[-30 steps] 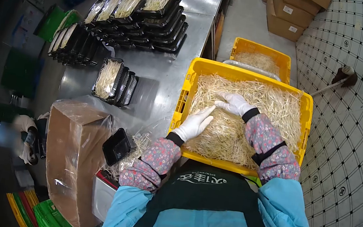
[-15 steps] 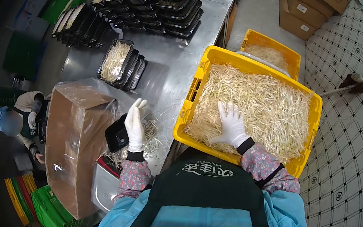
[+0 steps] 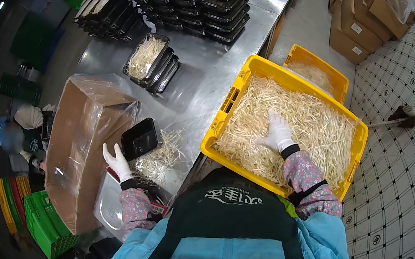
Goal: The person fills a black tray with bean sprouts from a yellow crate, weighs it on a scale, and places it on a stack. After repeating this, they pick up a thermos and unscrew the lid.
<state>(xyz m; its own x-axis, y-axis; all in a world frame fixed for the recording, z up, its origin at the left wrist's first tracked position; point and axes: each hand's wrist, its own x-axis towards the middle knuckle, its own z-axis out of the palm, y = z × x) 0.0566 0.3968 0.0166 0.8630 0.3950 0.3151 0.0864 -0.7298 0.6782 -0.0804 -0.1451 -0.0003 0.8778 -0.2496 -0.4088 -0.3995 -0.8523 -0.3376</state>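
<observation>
My gloved left hand (image 3: 117, 162) is open, its fingers apart, between the plastic-lined cardboard box (image 3: 75, 148) and an empty black plastic tray (image 3: 139, 139). The tray sits tilted beside loose bean sprouts (image 3: 165, 150) scattered on the steel table. On my right, a yellow crate (image 3: 217, 125) is heaped with bean sprouts (image 3: 314, 123). My gloved right hand (image 3: 278, 134) rests on these sprouts with the thumb apart from the fingers; the fingertips are partly sunk among the strands.
A short stack of sprout-filled trays (image 3: 148, 60) stands on the steel table (image 3: 200, 67), with taller stacks (image 3: 204, 2) behind. Another yellow crate (image 3: 332, 75) and cardboard boxes (image 3: 359, 29) stand beyond. A co-worker (image 3: 24, 130) is at the left, near a green crate (image 3: 48, 224).
My left hand has moved left and down, away from the black tray, which now shows its open inside. My right hand has shifted slightly over the sprouts. The camera view has turned a little.
</observation>
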